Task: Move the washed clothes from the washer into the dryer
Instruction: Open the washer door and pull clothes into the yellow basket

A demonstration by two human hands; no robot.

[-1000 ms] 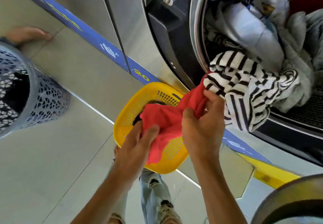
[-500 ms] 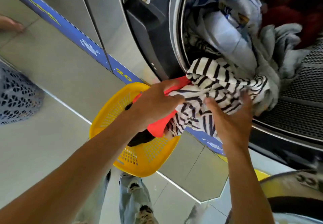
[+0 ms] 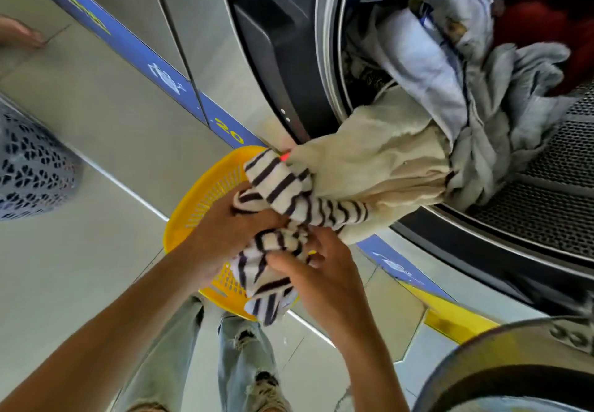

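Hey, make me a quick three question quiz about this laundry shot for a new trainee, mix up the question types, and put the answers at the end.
1. True or false: both hands grip the striped garment.
2. Which container sits directly below the hands?
A. the yellow basket
B. the grey basket
C. a cardboard box
3. Fill in: the cream cloth hangs out over the rim of the ____.

Key:
1. True: left hand and right hand both hold it.
2. A
3. washer drum
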